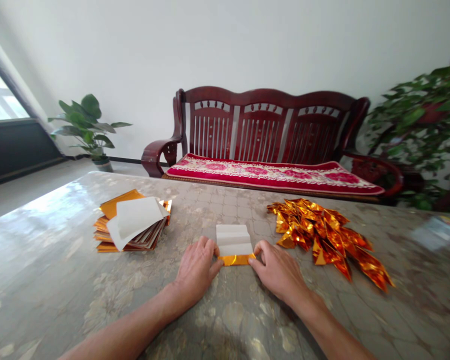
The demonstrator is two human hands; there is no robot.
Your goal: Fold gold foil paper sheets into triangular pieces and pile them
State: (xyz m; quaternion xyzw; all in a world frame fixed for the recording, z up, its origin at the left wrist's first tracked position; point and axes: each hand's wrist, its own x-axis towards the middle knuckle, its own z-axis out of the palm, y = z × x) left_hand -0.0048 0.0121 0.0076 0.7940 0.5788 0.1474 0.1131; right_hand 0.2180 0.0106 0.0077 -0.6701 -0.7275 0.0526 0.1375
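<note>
A sheet of gold foil paper lies in front of me, its white side up and creased across. Its near edge is folded over into a narrow shiny gold strip. At the strip's left end, my left hand pinches the fold between thumb and fingers. My right hand grips the right end in the same way. To the left sits a stack of foil sheets, some white side up and some gold. On the right is a heap of folded gold foil pieces, pointed in shape.
A patterned cover lies over the table. Beyond the far edge stands a dark red wooden bench with a red floral cushion. Potted plants stand on both sides. A clear plastic packet lies at the table's right.
</note>
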